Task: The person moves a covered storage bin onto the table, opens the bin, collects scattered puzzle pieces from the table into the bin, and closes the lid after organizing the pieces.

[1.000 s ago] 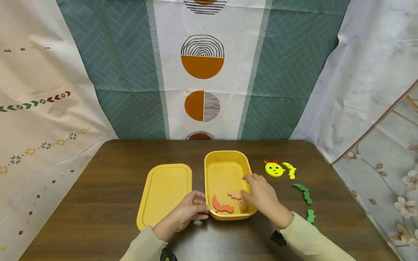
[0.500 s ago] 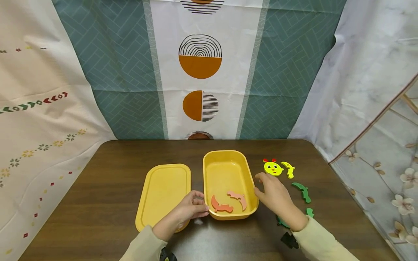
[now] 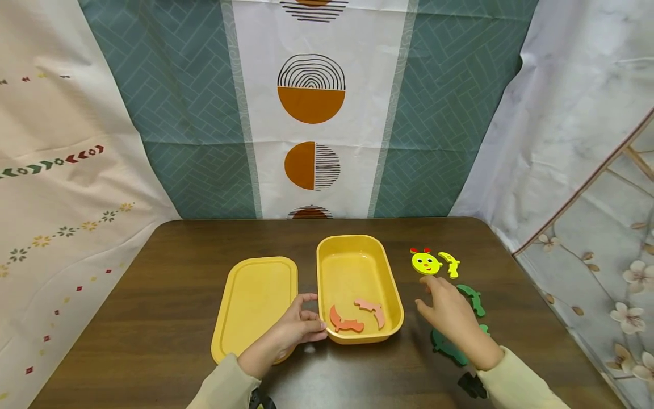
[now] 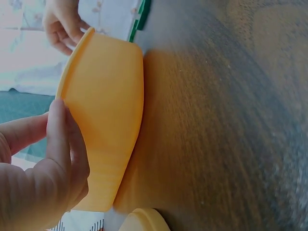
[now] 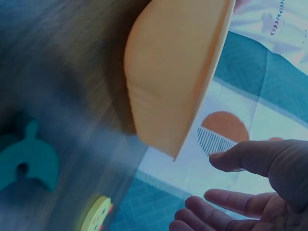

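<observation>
A yellow plastic box [image 3: 355,284] stands uncovered on the table. Two curved toy pieces lie in its near end, an orange piece [image 3: 346,322] and a pink piece [image 3: 372,309]. My left hand [image 3: 298,326] holds the box's near left corner, thumb and fingers at the rim, as the left wrist view also shows. Right of the box my right hand [image 3: 449,312] hangs over the table, thumb and fingers spread with nothing between them. Below it are green curved pieces [image 3: 447,346], partly hidden by the forearm. Beyond its fingertips lies a yellow smiling caterpillar face [image 3: 426,263] with red tips.
The yellow lid [image 3: 258,304] lies flat left of the box, partly under my left hand in view. A yellow curved piece [image 3: 451,264] is beside the face, and another green piece [image 3: 472,298] lies nearer. A patterned curtain [image 3: 311,113] hangs behind the brown table [image 3: 189,295].
My right hand has left the box and moved right, over the green pieces, and the pink piece now lies uncovered in the box. My left hand has stayed at the corner.
</observation>
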{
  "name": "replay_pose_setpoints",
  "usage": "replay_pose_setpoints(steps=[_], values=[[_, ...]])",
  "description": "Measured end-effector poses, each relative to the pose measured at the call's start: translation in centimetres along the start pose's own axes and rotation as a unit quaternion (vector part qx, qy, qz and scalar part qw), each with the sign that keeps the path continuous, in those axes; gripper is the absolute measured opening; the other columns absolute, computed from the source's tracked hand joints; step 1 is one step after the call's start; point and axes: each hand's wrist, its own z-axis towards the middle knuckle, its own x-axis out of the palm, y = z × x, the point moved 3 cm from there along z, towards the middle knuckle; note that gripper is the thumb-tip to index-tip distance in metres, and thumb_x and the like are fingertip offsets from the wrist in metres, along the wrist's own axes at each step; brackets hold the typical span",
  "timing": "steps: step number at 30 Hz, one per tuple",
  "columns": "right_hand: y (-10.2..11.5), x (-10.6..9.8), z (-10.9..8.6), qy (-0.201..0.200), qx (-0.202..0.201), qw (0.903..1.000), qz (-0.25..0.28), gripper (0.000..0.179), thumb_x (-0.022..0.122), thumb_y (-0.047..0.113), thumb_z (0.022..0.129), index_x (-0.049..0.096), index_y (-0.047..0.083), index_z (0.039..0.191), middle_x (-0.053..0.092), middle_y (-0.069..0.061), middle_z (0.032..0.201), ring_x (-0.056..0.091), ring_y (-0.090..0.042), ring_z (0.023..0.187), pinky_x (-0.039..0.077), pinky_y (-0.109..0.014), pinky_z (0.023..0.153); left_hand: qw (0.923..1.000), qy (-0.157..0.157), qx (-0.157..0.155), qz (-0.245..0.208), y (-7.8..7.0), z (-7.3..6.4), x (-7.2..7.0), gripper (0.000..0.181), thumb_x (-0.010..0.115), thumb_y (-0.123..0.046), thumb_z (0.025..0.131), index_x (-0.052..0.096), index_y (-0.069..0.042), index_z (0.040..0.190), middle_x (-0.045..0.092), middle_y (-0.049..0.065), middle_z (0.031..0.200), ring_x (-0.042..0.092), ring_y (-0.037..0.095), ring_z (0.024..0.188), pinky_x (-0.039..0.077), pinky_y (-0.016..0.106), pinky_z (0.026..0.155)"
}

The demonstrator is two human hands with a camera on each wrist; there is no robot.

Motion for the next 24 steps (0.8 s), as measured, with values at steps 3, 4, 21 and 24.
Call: replay_pose_setpoints(steps=[3,4,21,24], values=[[-0.7,0.0,-0.5,0.004,0.008,1.0,-0.001,0.042,0.07,0.015,0.076,0.057,-0.002,0.111,0.06,-0.013,0.092,0.053,-0.018,0.067,0.043,-0.028,0.054,1.0,-0.002,-0.005,0.002,0.0,-0.1,0.0,0.067,0.058,0.004,0.085,0.017,-0.006,0.137,0.05,0.007,0.086,0.06,0.015,0.073,0.056,0.032,0.073],[-0.9,0.0,-0.6,0.005,0.01,0.9999,0.0,0.041,0.07,0.016,0.076,0.057,-0.003,0.111,0.061,-0.014,0.092,0.054,-0.018,0.067,0.043,-0.028,0.054,1.0,-0.003,-0.007,0.003,0.0,-0.1,0.0,0.068,0.058,0.003,0.085,0.016,-0.006,0.137,0.05,0.007,0.086,0.06,0.015,0.072,0.056,0.032,0.072],[-3.8,1.6,-3.3,0.083,0.049,0.9953,-0.008,0.042,0.07,0.014,0.076,0.055,-0.007,0.109,0.059,-0.013,0.088,0.056,-0.022,0.073,0.046,-0.032,0.053,0.9997,-0.014,-0.008,0.016,-0.1,-0.2,-0.2,0.071,0.063,0.001,0.082,0.019,-0.007,0.137,0.052,0.01,0.093,0.06,0.015,0.073,0.056,0.03,0.072],[-4.2,2.1,-3.6,0.09,0.05,0.9947,-0.005,0.042,0.071,0.013,0.075,0.055,-0.008,0.107,0.06,-0.013,0.087,0.057,-0.022,0.074,0.048,-0.032,0.054,0.9997,-0.017,-0.009,0.018,-0.1,-0.2,-0.2,0.071,0.064,0.001,0.082,0.02,-0.008,0.137,0.052,0.011,0.094,0.061,0.015,0.073,0.056,0.031,0.073]])
